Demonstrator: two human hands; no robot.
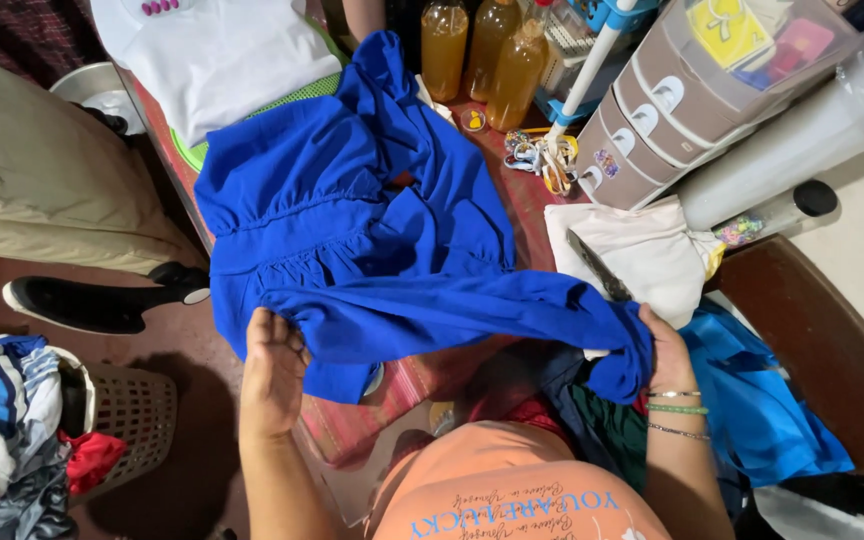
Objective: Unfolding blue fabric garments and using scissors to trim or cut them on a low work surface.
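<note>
A bright blue gathered garment (372, 240) lies spread over a narrow table with a red patterned cover (352, 425). My left hand (272, 365) is under its lower left hem, palm up, fingers gripping the cloth. My right hand (664, 350), with bracelets on the wrist, clutches the garment's right end near a pile of folded clothes. A white garment (222, 55) lies beyond the blue one at the table's far end.
Three bottles of amber liquid (482, 45) stand at the back. A grey drawer unit (672, 110) sits at right, a white cloth bag (642, 250) beside it. A laundry basket (122, 410) with clothes stands on the floor at left, near a black shoe (92, 300).
</note>
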